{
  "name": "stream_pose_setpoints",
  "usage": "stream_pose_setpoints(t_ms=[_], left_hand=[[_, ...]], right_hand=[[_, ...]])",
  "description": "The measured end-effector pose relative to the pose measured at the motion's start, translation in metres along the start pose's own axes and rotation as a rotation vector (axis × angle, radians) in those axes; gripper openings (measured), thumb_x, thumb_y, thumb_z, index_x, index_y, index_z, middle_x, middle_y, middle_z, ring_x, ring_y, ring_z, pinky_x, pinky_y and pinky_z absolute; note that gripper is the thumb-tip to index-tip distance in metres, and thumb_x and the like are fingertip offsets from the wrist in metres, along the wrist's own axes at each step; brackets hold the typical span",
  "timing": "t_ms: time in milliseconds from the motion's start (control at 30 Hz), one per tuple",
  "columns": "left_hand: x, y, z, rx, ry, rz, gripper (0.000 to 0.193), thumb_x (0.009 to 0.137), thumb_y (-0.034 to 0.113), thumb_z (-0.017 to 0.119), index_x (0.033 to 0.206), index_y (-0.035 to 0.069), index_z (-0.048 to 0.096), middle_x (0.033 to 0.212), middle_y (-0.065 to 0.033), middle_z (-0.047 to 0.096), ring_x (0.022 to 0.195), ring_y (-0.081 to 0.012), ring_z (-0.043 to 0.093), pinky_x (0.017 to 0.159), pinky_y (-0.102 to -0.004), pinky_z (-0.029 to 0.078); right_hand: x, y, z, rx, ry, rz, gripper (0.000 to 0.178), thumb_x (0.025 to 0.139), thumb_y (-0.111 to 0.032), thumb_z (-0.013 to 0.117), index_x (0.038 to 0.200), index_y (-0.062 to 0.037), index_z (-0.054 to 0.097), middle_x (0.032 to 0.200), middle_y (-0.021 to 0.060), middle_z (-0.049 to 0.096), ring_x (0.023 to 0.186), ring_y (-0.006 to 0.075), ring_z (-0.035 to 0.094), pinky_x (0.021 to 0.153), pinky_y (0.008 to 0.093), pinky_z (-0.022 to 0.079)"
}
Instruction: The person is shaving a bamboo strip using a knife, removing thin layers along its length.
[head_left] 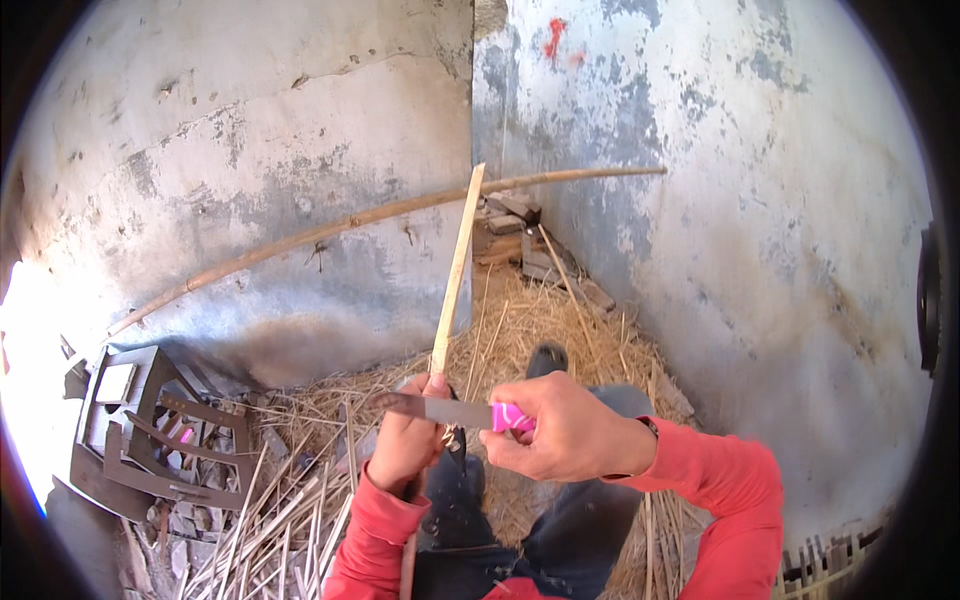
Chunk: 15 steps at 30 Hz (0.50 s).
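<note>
My left hand (402,448) is closed around a long, pale bamboo strip (458,265), which rises away from me and also runs down below my wrist. In my right hand (578,428) is a knife (458,411), gripped by its pink handle. Its blade points left and lies across the strip, just over my left thumb and fingers. Small curled shavings (449,436) hang under the blade. My left fingers are partly hidden behind the blade.
A long bamboo pole (350,222) slants along the wall. An overturned dark wooden chair (165,430) lies at left beside rubble. Loose strips (285,530) and straw-like shavings (540,335) cover the floor, with bricks (510,215) in the corner. My legs (560,545) are below my hands.
</note>
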<state>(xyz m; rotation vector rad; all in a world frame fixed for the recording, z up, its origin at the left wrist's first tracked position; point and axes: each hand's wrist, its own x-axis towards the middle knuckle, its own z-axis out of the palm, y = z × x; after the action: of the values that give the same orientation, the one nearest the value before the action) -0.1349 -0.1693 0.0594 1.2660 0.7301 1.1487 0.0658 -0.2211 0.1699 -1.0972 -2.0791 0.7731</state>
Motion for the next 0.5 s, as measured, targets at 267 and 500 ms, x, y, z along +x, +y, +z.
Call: stream_pose_setpoints(t_ms=[267,500], left_hand=[[0.066,-0.02,-0.006,-0.478,-0.337,-0.314,0.043,0.113,0.044,0.039,0.087,0.01,0.044,0.043,0.0015,0.034,0.029,-0.0103,0.029,0.03,-0.0238,0.025],[0.131,-0.063,0.005,-0.61,-0.458,-0.476,0.045,0.113,0.048,0.037,0.087,0.012,0.044,0.046,0.003,0.035,0.03,-0.0087,0.032,0.028,-0.0222,0.027]], right_hand=[[0.07,0.093,-0.07,0.089,0.235,0.186,0.033,0.095,-0.032,0.071,0.089,-0.0003,0.064,0.062,0.0063,0.052,0.058,0.0147,0.047,0.058,0.0358,0.042],[0.086,0.182,-0.071,-0.299,0.665,-0.269,0.022,0.099,-0.023,0.065,0.096,-0.0007,0.067,0.071,0.0108,0.057,0.062,0.0262,0.054,0.06,0.0398,0.042]])
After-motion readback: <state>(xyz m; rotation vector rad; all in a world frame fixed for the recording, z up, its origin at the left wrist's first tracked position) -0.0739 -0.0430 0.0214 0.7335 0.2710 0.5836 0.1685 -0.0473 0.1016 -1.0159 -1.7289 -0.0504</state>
